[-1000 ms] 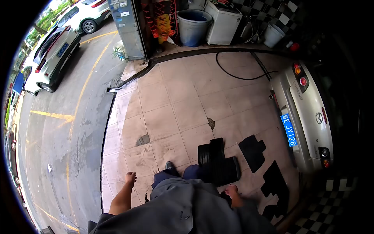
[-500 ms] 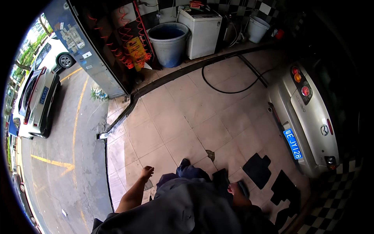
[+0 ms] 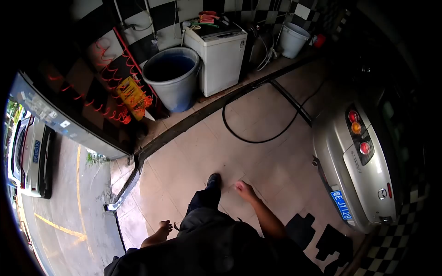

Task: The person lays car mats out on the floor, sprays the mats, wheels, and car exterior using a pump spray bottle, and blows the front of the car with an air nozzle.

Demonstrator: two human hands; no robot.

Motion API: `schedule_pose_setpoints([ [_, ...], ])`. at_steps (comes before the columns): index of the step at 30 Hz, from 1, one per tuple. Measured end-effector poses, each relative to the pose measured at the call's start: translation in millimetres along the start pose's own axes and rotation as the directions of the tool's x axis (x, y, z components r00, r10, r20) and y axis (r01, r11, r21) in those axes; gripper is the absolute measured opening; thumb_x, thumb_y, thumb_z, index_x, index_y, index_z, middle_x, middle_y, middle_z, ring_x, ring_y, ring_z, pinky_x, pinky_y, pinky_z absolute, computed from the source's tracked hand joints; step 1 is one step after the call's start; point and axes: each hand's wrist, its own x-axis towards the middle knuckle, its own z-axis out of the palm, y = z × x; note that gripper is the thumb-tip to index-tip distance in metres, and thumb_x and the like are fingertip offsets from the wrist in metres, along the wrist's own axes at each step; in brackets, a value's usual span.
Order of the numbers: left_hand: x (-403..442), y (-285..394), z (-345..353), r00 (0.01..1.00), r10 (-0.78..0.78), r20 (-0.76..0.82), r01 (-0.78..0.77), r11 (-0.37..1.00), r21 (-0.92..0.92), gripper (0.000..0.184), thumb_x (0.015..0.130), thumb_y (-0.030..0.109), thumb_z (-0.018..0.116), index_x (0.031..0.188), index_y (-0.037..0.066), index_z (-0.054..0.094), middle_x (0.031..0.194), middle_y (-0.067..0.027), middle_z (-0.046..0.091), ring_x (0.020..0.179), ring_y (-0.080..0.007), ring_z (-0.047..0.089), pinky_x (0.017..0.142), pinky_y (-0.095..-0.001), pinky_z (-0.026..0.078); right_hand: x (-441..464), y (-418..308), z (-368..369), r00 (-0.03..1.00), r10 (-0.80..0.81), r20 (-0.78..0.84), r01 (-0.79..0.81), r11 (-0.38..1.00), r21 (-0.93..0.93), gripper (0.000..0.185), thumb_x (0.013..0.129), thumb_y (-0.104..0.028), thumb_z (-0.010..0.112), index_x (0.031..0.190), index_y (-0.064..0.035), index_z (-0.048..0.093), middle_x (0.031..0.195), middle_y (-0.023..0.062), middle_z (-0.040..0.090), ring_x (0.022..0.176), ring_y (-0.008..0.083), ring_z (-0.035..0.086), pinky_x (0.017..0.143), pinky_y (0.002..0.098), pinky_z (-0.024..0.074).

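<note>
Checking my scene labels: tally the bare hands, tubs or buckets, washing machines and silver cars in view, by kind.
Bare hands: 2
Tubs or buckets: 2
Washing machines: 1
Silver cars: 1
Total: 6
Red object by the bucket uncounted: too unclear.

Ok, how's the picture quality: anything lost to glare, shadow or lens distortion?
Head view: strong wide-angle curvature toward the edges, black corners; daylight glares on the tiles by the doorway; deep shadow behind the silver car; the dark shirt shows little detail; the licence plate stays readable.
</note>
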Motion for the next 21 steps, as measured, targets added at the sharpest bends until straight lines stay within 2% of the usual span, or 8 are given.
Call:
schedule_pose_setpoints([
  [2,-3,82,62,1.0,0.016,0.0,-0.016,0.998,0.06,0.018,0.081,0.021,0.053,0.087,0.004,0.053,0.074,-0.009,0.057,0.058,-0.0208,0.055,0.049,-0.0324,0.045,-19,98,-27,0.961,0.269,-0.069,-0.275,0.957,-0.092,0.015,0.077,-0.009,0.058,0.09,-0.0058,0.053,0.073,0.0064,0.056,0.063,0.0168,0.058,0.055,0.0285,0.0484],
  [3,-18,132,94,0.993,0.116,-0.014,-0.113,0.984,0.14,0.017,0.081,0.021,0.054,0.086,0.004,0.054,0.072,-0.0084,0.057,0.056,-0.0198,0.055,0.047,-0.0313,0.044,-38,110,-52,0.705,0.709,0.01,-0.646,0.637,0.42,0.011,0.077,-0.008,0.056,0.087,-0.0076,0.052,0.071,0.007,0.055,0.058,0.0187,0.057,0.049,0.0305,0.0484],
  [5,-9,229,155,0.96,0.26,0.106,-0.278,0.933,0.229,0.015,0.081,0.02,0.054,0.082,0.005,0.055,0.067,-0.0067,0.057,0.052,-0.0177,0.054,0.044,-0.0308,0.043,-81,142,-91,0.357,0.934,-0.009,-0.666,0.261,0.698,0.01,0.078,-0.01,0.059,0.083,-0.0065,0.052,0.063,0.0086,0.052,0.046,0.021,0.052,0.04,0.0309,0.044],
  [7,-9,336,226,0.918,0.325,0.229,-0.392,0.834,0.389,0.017,0.082,0.021,0.055,0.088,0.006,0.054,0.073,-0.0077,0.059,0.059,-0.0178,0.056,0.048,-0.0308,0.046,-115,141,-135,0.279,0.958,-0.059,-0.624,0.228,0.747,0.008,0.078,-0.007,0.052,0.086,-0.0047,0.052,0.065,0.0094,0.052,0.048,0.0214,0.052,0.042,0.0319,0.0454],
  [9,-42,426,297,0.74,0.573,0.353,-0.673,0.638,0.374,0.018,0.081,0.02,0.056,0.089,0.004,0.054,0.07,-0.0071,0.059,0.059,-0.0161,0.056,0.049,-0.0303,0.046,-142,149,-165,0.221,0.975,-0.033,-0.595,0.162,0.788,0.01,0.078,-0.007,0.048,0.087,-0.0045,0.052,0.066,0.009,0.052,0.049,0.0206,0.05,0.045,0.0324,0.0461],
  [13,-42,582,468,0.421,0.74,0.524,-0.906,0.371,0.204,0.019,0.08,0.02,0.056,0.086,0.003,0.056,0.071,-0.0058,0.059,0.062,-0.0142,0.056,0.053,-0.0273,0.046,-132,183,-184,-0.055,0.996,-0.068,-0.452,0.036,0.891,0.003,0.077,-0.008,0.049,0.08,-0.007,0.049,0.065,0.0076,0.049,0.048,0.019,0.048,0.043,0.0317,0.0433],
  [17,-38,628,585,0.553,0.665,0.502,-0.833,0.461,0.306,0.021,0.077,0.029,0.059,0.078,0.008,0.056,0.061,-0.0037,0.057,0.051,-0.0127,0.052,0.047,-0.0282,0.041,-15,228,-227,-0.117,0.991,0.068,-0.43,-0.113,0.896,0.005,0.077,-0.009,0.048,0.081,-0.0086,0.046,0.069,0.008,0.049,0.053,0.0191,0.048,0.045,0.0334,0.0444],
  [21,-61,647,640,0.72,0.49,0.492,-0.689,0.415,0.595,0.025,0.073,0.033,0.063,0.072,0.009,0.057,0.055,-0.0035,0.053,0.044,-0.0142,0.048,0.044,-0.0295,0.042,170,285,-316,0.055,0.996,0.074,-0.533,-0.033,0.845,0.008,0.076,-0.01,0.048,0.082,-0.0103,0.043,0.073,0.0085,0.048,0.057,0.0192,0.049,0.047,0.035,0.0454],
])
